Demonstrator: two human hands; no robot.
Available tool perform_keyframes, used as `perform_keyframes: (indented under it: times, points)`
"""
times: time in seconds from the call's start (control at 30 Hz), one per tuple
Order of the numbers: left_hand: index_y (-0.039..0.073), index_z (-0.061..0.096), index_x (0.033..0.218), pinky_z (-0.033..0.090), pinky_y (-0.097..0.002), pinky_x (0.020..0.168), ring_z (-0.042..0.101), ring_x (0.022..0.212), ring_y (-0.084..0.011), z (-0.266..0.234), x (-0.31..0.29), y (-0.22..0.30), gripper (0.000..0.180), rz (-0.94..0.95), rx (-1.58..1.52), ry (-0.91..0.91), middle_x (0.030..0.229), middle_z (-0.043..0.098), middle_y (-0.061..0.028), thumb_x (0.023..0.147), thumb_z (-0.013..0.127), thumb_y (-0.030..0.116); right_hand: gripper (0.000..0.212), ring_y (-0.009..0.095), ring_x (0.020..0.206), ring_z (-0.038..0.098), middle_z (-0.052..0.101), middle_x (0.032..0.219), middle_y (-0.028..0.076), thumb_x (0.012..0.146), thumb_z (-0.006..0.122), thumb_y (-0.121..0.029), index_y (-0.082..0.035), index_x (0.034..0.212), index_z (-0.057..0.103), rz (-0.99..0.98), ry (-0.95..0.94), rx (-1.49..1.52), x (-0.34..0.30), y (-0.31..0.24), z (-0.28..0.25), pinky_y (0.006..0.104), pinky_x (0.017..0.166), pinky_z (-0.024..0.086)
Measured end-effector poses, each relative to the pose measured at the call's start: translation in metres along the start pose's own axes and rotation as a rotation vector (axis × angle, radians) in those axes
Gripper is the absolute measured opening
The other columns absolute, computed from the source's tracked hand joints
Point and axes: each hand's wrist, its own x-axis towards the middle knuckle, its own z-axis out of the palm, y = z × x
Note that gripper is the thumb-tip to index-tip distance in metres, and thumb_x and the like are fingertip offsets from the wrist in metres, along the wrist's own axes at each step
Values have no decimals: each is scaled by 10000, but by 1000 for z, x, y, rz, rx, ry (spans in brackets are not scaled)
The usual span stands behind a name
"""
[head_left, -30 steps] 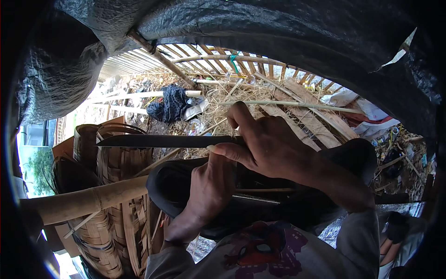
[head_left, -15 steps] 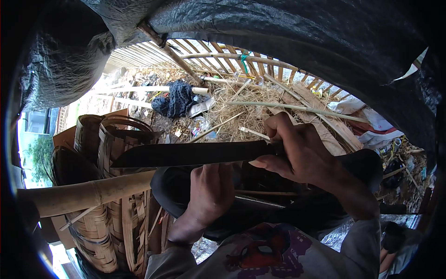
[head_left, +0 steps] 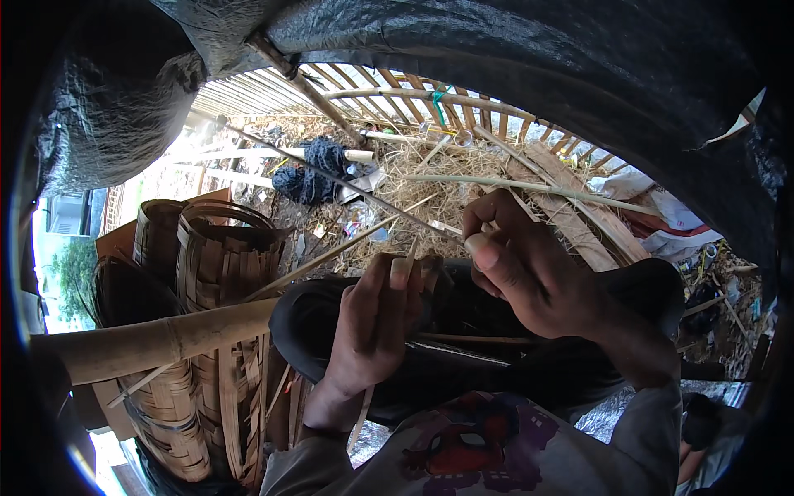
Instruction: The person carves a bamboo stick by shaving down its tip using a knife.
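Observation:
My left hand [head_left: 368, 322] is closed in a pinch over my lap, holding a thin pale bamboo strip [head_left: 411, 256]. The strip's tip pokes up past thumb and finger, and its lower part hangs below the wrist. To the right, my right hand [head_left: 538, 269] grips the long-bladed knife [head_left: 331, 177], whose handle the fingers hide. Turned edge-on, the blade looks like a narrow dark line running up and to the left, apart from the strip.
Woven bamboo baskets [head_left: 227, 256] stand at the left, behind a thick bamboo pole [head_left: 157, 347]. Shavings [head_left: 438, 186], a long green bamboo strip [head_left: 529, 192] and dark netted cloth [head_left: 318, 169] lie ahead, before a slatted bamboo fence [head_left: 488, 112]. Black plastic sheeting [head_left: 513, 50] hangs overhead.
The blade has swung from level, broad side showing, to edge-on and pointing up-left. My left hand has turned, bringing the bamboo strip's tip into sight.

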Motion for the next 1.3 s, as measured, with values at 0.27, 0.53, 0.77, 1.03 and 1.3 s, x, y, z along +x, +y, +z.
perform_keyframes:
  times: [0.27, 0.53, 0.77, 1.03, 1.3]
  points:
    - [-51, 423, 1267, 375, -229, 500, 464, 571, -66, -19, 9, 17, 331, -913, -962, -251, 684, 530, -40, 978, 442, 109, 282, 247, 411, 550, 526, 521, 102, 957, 509, -267, -13, 1029, 409, -183, 25, -338, 1, 5, 10, 346, 388, 377]
    - [-36, 457, 1217, 358, -239, 500, 436, 545, -69, -21, 13, 15, 277, -1021, -995, -311, 650, 508, -18, 979, 423, 102, 361, 275, 465, 603, 566, 559, 111, 912, 585, -303, -12, 1037, 411, -254, 47, -437, 3, 8, 8, 367, 395, 422]
    - [-48, 419, 1229, 466, -368, 478, 605, 549, -300, -19, 7, 15, 348, -566, -561, -345, 717, 584, -147, 883, 459, -52, 369, 261, 439, 588, 523, 517, 73, 909, 586, -322, -16, 1011, 407, -220, -25, -544, 5, 7, 3, 357, 379, 420]
    - [-71, 415, 1256, 375, -296, 441, 471, 453, -156, -11, 0, 18, 352, -462, -429, -226, 552, 468, -55, 913, 413, 12, 401, 293, 590, 636, 562, 752, 134, 863, 649, -300, -20, 1031, 416, -73, -57, -588, 6, -6, 14, 363, 497, 477]
    - [-66, 456, 1206, 313, -222, 442, 408, 459, -63, -18, 4, 13, 286, -622, -639, -266, 580, 495, -27, 941, 403, 29, 452, 285, 550, 623, 570, 701, 124, 850, 659, -337, -6, 1053, 427, -219, 24, -788, 1, 7, 7, 355, 485, 471]
